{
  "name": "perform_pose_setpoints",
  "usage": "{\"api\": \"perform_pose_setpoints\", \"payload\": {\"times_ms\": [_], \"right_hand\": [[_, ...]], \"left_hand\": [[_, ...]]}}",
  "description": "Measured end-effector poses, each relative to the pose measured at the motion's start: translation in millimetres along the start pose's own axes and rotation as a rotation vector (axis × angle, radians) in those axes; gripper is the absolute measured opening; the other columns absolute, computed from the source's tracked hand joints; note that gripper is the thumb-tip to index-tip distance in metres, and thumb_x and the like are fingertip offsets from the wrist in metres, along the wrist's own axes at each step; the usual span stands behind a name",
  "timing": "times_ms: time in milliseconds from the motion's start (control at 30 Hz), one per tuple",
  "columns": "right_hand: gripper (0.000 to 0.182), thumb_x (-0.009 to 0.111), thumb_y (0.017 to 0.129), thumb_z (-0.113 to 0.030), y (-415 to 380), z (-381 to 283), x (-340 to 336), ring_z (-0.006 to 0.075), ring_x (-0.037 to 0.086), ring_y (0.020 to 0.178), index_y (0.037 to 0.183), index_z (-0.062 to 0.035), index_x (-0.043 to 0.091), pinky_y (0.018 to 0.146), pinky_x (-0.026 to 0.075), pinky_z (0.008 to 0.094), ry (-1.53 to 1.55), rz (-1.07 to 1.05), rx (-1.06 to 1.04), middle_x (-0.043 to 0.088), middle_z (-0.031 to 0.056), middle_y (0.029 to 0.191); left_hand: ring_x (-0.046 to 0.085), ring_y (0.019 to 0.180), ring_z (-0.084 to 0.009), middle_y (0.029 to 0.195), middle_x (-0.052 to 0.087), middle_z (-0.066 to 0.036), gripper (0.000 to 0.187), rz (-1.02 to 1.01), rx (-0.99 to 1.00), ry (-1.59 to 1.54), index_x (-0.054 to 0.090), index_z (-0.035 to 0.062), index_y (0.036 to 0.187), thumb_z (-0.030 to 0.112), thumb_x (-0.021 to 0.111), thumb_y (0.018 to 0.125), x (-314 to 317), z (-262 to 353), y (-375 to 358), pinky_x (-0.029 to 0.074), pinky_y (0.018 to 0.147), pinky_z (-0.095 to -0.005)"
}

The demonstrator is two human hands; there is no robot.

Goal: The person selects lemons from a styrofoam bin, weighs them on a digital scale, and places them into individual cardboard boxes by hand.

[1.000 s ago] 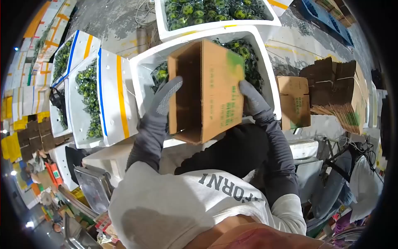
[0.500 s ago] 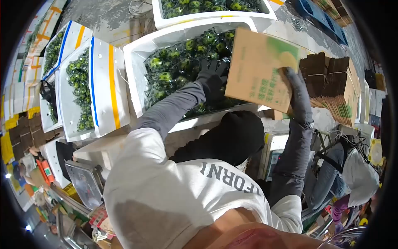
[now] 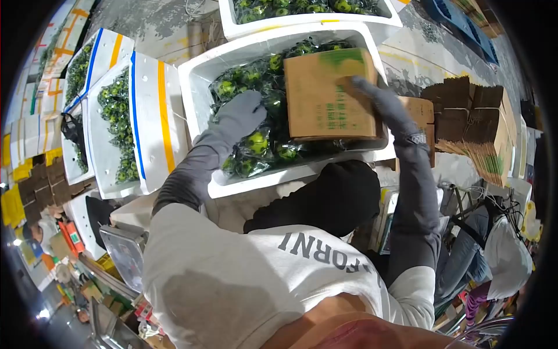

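A white foam crate point(image 3: 195, 96) in front of me holds bagged green fruit point(image 3: 258, 139). My left hand point(image 3: 241, 116), in a grey glove, lies on the bags in the crate's left part, its fingers curled; what they hold, if anything, is hidden. Over the right part of the crate sits a brown cardboard box point(image 3: 325, 104) with green print, flat side up. My right hand point(image 3: 378, 102), gloved too, grips the box at its upper right side, the thumb out of sight.
Foam crates of green fruit point(image 3: 116, 122) stand at the left, another crate point(image 3: 314, 26) beyond mine. Folded cartons point(image 3: 476, 122) are stacked at the right, beside a small carton point(image 3: 421, 122). A person in jeans point(image 3: 465, 250) is at the lower right.
The cardboard box has moved left and down over the crate. My left hand has shifted left over the bags, away from the box, and its fingers have curled.
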State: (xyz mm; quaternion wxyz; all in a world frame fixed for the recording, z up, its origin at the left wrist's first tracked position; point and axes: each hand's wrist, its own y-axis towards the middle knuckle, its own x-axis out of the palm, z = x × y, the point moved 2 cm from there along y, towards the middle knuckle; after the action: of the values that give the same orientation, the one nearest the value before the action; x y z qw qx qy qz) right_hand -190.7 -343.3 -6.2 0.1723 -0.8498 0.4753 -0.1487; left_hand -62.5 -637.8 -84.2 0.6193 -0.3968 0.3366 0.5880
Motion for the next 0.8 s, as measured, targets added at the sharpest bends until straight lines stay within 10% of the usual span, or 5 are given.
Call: {"api": "perform_pose_setpoints", "payload": {"times_ms": [200, 533, 567, 633, 800], "right_hand": [[0.068, 0.069, 0.082, -0.029, 41, 29, 33, 0.0183, 0.057, 0.103, 0.134, -0.0027, 0.035, 0.086, 0.048, 0.0298, 0.114, -0.05, -0.012, 0.055, 0.0116, 0.118], [0.05, 0.063, 0.087, -0.036, 32, 83, 49, 0.0107, 0.057, 0.097, 0.125, -0.005, 0.05, 0.084, 0.046, 0.0248, 0.496, -0.177, 0.211, 0.06, 0.0026, 0.108], [0.049, 0.063, 0.087, -0.036, 30, 87, 46, 0.0105, 0.057, 0.096, 0.123, -0.0054, 0.052, 0.083, 0.046, 0.0244, 0.544, -0.152, 0.239, 0.06, 0.0026, 0.108], [0.043, 0.063, 0.087, -0.035, 17, 81, 37, 0.0098, 0.058, 0.093, 0.117, -0.0058, 0.056, 0.08, 0.046, 0.0238, 0.541, -0.085, 0.226, 0.061, 0.0028, 0.106], [0.043, 0.061, 0.087, -0.03, -26, 29, 4, 0.0121, 0.058, 0.092, 0.12, -0.0027, 0.052, 0.078, 0.048, 0.0256, 0.358, 0.098, 0.086, 0.06, 0.0048, 0.102]], "left_hand": [[0.049, 0.114, -0.036, 0.123, 0.053, -0.019, 0.058, 0.158, -0.26, 0.009, 0.048, 0.0072, 0.127, 0.049, 0.049, 0.087, 5, -43, -18, 0.034, 0.1, -0.0382], [0.049, 0.114, -0.0214, 0.124, 0.054, -0.009, 0.052, 0.578, -0.52, -1.934, 0.045, 0.0038, 0.13, 0.042, 0.04, 0.096, 56, -37, 16, 0.035, 0.099, -0.0307], [0.049, 0.112, -0.0234, 0.123, 0.053, -0.016, 0.044, 0.859, -0.479, -1.163, 0.046, -0.0035, 0.126, 0.029, 0.043, 0.097, 64, -31, 24, 0.037, 0.098, -0.0325], [0.051, 0.109, -0.0223, 0.119, 0.054, -0.013, 0.036, 0.855, -0.159, -0.816, 0.047, -0.0016, 0.124, 0.021, 0.048, 0.096, 37, 15, 17, 0.039, 0.095, -0.0322], [0.057, 0.102, -0.0228, 0.114, 0.059, -0.016, 0.036, 0.497, 0.031, -0.808, 0.049, 0.004, 0.125, 0.023, 0.048, 0.095, 0, 60, 31, 0.042, 0.092, -0.0296]]}}
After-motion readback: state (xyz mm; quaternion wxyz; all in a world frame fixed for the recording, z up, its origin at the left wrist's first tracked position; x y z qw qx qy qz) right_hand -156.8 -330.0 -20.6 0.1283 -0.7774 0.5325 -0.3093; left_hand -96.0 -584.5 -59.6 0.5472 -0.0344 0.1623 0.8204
